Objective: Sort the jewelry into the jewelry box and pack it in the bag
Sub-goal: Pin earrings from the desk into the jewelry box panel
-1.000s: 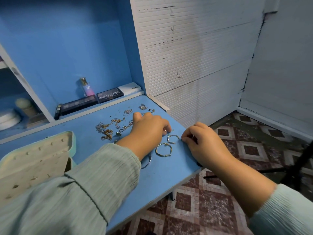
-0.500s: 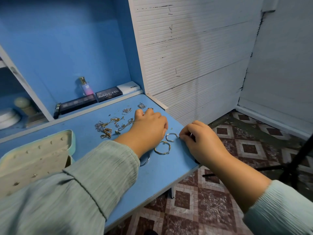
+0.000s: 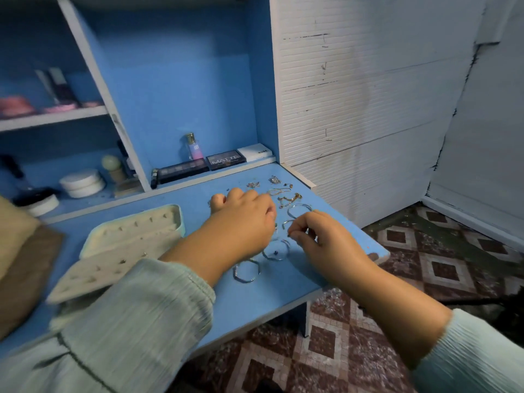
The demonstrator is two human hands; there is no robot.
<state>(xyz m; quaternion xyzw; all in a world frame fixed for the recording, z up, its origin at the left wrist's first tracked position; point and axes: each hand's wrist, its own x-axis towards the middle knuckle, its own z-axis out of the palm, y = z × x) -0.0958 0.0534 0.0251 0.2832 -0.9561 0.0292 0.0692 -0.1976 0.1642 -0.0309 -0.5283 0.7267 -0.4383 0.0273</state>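
Note:
Loose jewelry lies on the blue desk: gold chains, small earrings, and thin silver bangles. My left hand rests palm down over the pile with its fingers curled; what lies under it is hidden. My right hand hovers just right of it, thumb and forefinger pinched together at the end of a thin bangle. The open pale jewelry box, with peg rows inside, lies to the left of my left forearm.
A brown bag lies at the far left of the desk. Makeup palettes, a small bottle and round jars stand on the back ledge and shelves. The desk's right edge drops to a tiled floor.
The view has swung left, bringing more of the box and the bag into sight. My right hand has lifted slightly and closed in on my left hand, still pinched.

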